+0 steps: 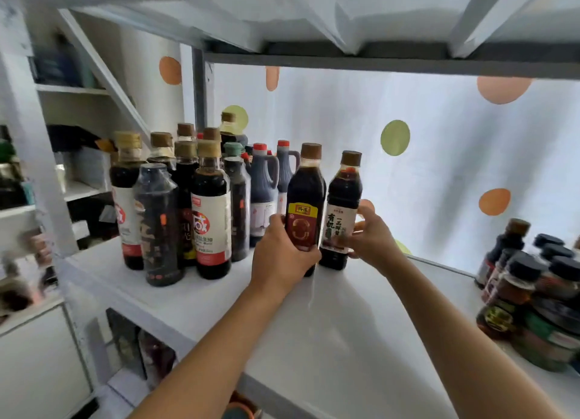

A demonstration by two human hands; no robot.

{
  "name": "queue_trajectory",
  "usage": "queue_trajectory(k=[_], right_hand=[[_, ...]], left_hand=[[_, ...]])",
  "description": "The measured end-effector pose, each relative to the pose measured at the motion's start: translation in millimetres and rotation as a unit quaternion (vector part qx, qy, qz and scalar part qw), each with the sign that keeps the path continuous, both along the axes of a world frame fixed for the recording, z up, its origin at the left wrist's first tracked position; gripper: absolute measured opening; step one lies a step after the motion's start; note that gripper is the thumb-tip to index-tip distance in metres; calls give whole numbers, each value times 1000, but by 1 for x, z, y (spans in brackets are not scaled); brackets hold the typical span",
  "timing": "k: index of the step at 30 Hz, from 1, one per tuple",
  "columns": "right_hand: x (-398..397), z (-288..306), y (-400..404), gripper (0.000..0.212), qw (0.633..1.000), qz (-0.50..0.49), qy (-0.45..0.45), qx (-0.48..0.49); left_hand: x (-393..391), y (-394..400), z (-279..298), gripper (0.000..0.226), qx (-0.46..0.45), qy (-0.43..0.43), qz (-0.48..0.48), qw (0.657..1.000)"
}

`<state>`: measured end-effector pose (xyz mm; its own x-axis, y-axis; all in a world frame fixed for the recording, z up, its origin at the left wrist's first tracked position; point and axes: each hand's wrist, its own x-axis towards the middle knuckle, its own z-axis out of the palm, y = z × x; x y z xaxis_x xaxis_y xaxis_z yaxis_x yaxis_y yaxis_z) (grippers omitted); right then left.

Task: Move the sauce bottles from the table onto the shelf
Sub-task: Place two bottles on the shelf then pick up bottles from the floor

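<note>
Hands both on bottles at the white shelf: left hand wraps fingers round the red-and-yellow-label bottle, right hand grips the white-label bottle at its 3 o'clock. Bottles upright, touching side by side, bases on or just above shelf, cannot tell. Cluster of dark bottles at 9 o'clock, jars at 3 o'clock.

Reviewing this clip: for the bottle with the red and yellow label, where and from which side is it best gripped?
Grip the red-and-yellow-label bottle around its lower body, from the front left, as the left hand does now. It stands upright, its body is the widest, straightest part, the right hand's bottle sits close on its right, and handled jugs stand behind. The narrow neck would likely give less control.
</note>
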<state>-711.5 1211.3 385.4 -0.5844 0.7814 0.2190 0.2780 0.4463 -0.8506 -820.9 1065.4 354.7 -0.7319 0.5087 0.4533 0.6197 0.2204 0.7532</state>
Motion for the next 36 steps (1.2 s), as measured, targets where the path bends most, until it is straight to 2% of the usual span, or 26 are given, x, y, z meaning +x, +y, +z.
queue_trajectory(k=[6,13,19,24,27,29,32,36], right_hand=[[-58,-10,29,66,998,-26,45,30],[-95,-11,41,69,999,-12,28,43],[-109,-13,37,71,999,0,20,44],[-106,-13,33,74,999,2,-11,34],[-94,-19,29,78,999,10,-42,-11],[-83,-27,31,83,997,-3,-80,-2],[-57,-35,33,64,986,-4,-165,29],[-27,-53,27,27,974,-15,-197,112]], left_hand=[[-11,-5,-4,74,23,0,44,999],[-15,-8,-10,78,46,13,76,996],[-15,-6,-13,79,31,38,104,993],[-15,-8,-13,79,18,66,101,993],[-17,-12,-11,85,9,96,89,991],[-18,-9,-8,86,-2,98,91,991],[-20,3,-2,71,-22,74,91,993],[-25,29,4,62,-46,52,87,994]])
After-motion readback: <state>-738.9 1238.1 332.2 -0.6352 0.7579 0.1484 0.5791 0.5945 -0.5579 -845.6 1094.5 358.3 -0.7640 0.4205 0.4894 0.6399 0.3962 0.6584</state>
